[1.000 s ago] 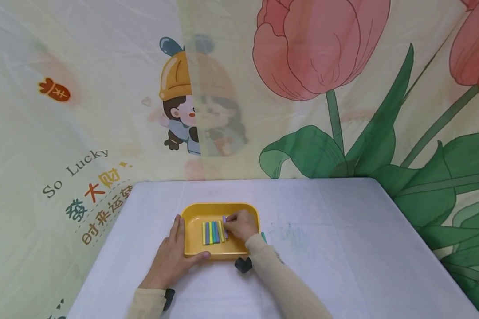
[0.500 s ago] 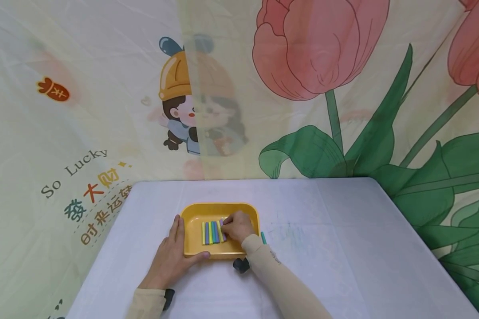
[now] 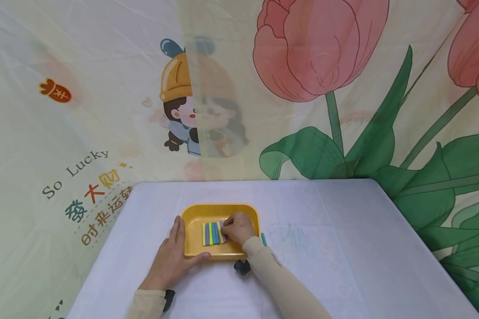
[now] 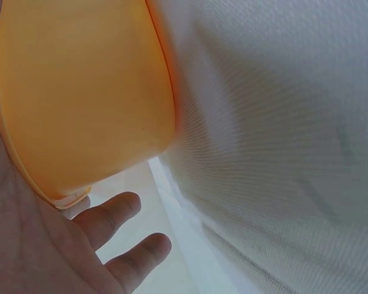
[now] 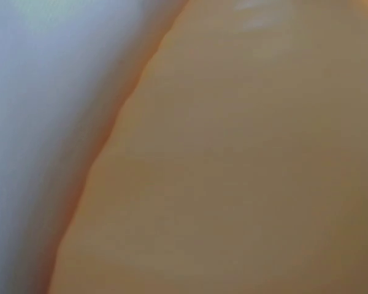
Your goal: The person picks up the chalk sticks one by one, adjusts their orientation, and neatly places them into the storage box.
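Observation:
A yellow tray [image 3: 239,253] stands on the white-covered table. Inside it, several chalk sticks [image 3: 211,233] in yellow, purple, green and blue lie side by side in a row. At the row's right end, my right hand [image 3: 239,227] has thumb and fingers pinched at a purple chalk stick [image 3: 225,238], its upper part largely covered by them. My left hand [image 3: 170,256] rests against the tray's left side, fingers straight along the edge and thumb at the front rim. In the left wrist view its fingers [image 4: 138,260] extend past the tray's orange-looking wall [image 4: 86,92].
A green chalk stick [image 3: 264,239] lies on the table just right of the tray. Faint green smudges [image 3: 289,235] mark the cloth farther right. Behind the table hangs a printed curtain [image 3: 223,164] with tulips and a cartoon figure. The tray's blurred wall [image 5: 233,171] fills most of the right wrist view.
My right hand has shifted slightly left with the purple chalk stick, bringing it up against the row, then stayed there. The left hand and the tray have kept their places.

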The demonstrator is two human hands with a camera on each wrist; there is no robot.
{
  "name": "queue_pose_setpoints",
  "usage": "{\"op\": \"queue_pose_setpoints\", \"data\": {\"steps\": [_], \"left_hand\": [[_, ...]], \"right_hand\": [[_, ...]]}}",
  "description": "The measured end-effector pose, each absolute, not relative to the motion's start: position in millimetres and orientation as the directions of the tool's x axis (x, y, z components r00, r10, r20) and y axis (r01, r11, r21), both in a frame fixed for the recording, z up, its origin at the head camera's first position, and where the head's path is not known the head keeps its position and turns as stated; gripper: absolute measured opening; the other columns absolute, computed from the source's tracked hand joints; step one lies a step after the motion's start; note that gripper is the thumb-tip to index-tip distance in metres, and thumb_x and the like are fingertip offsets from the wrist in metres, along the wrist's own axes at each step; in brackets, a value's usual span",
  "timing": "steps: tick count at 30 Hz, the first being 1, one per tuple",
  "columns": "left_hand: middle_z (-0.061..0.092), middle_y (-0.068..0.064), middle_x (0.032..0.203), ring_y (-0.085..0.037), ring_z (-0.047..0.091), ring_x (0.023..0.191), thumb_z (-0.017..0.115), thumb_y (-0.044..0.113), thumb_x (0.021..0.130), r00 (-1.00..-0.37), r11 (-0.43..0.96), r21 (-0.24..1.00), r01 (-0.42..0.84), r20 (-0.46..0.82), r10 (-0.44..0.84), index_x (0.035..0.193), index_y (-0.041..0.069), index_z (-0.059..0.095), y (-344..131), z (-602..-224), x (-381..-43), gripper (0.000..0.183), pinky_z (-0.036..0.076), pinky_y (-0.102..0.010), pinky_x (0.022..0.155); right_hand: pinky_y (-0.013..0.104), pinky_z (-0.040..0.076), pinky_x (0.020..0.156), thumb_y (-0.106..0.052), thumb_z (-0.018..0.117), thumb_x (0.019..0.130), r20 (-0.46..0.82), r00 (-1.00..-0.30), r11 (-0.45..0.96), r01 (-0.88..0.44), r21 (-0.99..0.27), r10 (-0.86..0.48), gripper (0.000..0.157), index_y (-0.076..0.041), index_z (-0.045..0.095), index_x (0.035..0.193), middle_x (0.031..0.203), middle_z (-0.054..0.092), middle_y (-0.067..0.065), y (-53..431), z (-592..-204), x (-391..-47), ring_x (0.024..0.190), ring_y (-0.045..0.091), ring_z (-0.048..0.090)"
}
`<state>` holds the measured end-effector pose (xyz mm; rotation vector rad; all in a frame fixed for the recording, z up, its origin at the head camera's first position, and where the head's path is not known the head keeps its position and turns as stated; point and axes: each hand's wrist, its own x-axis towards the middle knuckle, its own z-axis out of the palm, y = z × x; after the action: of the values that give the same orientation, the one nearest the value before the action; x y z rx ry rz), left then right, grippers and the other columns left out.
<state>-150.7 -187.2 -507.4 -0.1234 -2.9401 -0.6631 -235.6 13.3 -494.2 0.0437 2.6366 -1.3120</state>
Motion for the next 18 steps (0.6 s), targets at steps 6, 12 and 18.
{"op": "queue_pose_setpoints", "data": {"steps": [6,12,18], "left_hand": [[0.0,-0.011,0.156,-0.041,0.042,0.121,0.058,0.078,0.066,-0.987,0.9,0.42,0.114,0.148,0.056,0.15,0.007,-0.003,-188,-509,-151,0.126,0.036,-0.054,0.098],[0.0,-0.011,0.156,-0.04,0.041,0.122,0.058,0.078,0.066,-0.985,0.901,0.416,0.121,0.159,0.059,0.15,0.006,-0.002,-188,-510,-150,0.126,0.035,-0.054,0.099],[0.0,-0.01,0.156,-0.041,0.043,0.12,0.058,0.078,0.066,-0.986,0.901,0.416,0.12,0.158,0.058,0.15,0.007,-0.003,-188,-509,-151,0.125,0.036,-0.054,0.098]], "right_hand": [[0.023,0.051,0.064,-0.02,0.075,0.076,-0.131,-0.987,0.622,0.044,-0.782,-0.095,0.014,-0.012,0.073,0.087,0.074,0.063,-0.006,18,-492,-231,0.071,0.011,0.056],[0.022,0.052,0.063,-0.022,0.075,0.077,-0.132,-0.985,0.555,0.046,-0.83,-0.115,0.019,-0.01,0.072,0.092,0.075,0.062,-0.005,25,-484,-219,0.07,0.01,0.057],[0.024,0.052,0.057,-0.024,0.075,0.078,-0.139,-0.982,0.488,0.058,-0.871,-0.131,0.023,-0.01,0.071,0.096,0.078,0.063,-0.002,33,-473,-209,0.065,0.014,0.059]]}}
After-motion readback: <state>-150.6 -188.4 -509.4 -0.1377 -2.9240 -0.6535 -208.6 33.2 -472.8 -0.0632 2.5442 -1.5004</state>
